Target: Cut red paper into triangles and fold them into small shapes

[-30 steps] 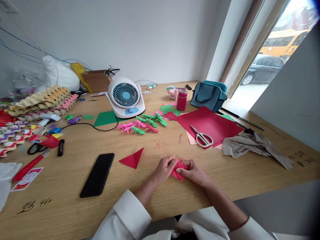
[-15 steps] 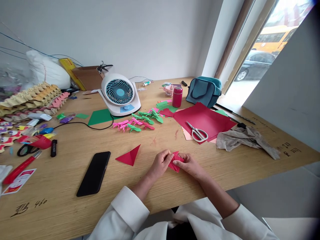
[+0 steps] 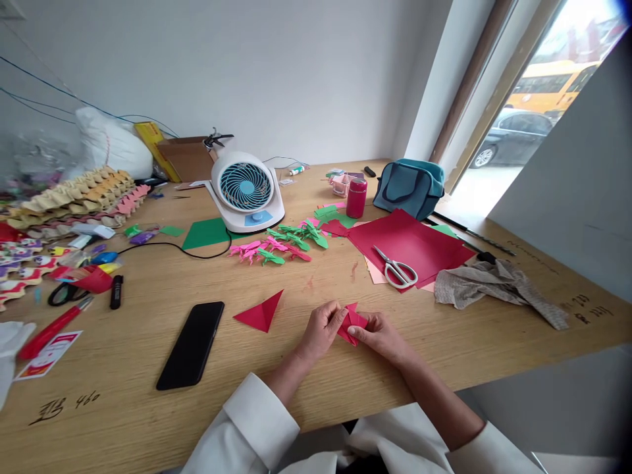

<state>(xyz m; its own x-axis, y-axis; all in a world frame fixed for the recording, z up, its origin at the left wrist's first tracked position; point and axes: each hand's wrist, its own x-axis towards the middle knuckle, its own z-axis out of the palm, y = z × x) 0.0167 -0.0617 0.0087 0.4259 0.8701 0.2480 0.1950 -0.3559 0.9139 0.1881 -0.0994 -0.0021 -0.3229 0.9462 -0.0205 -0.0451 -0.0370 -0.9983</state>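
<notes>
Between both hands, just above the wooden table [image 3: 276, 375], is a small folded piece of red paper [image 3: 351, 322] with creases and pointed corners. My left hand [image 3: 323, 329] pinches its left side, thumb on top. From the right, my right hand [image 3: 382, 337] grips the other side, with the thumb pressing on the front layers. The fingers behind the paper are hidden. To the left of my hands lies a red paper triangle [image 3: 261, 312] with a crease down it. Farther left a black phone [image 3: 191, 345] lies flat.
White-handled scissors [image 3: 399, 271] lie on red paper sheets [image 3: 419, 240], beside a crumpled cloth [image 3: 494, 289]. Behind are folded pink and green paper pieces [image 3: 276, 247], a white fan [image 3: 247, 191], a red flask [image 3: 356, 199] and a blue bag [image 3: 411, 187]. A red-handled cutter [image 3: 53, 332] lies left.
The view has shifted slightly, so things appear farther right and lower. My right fingers have eased outward a little, and a flap of the red paper now shows more.
</notes>
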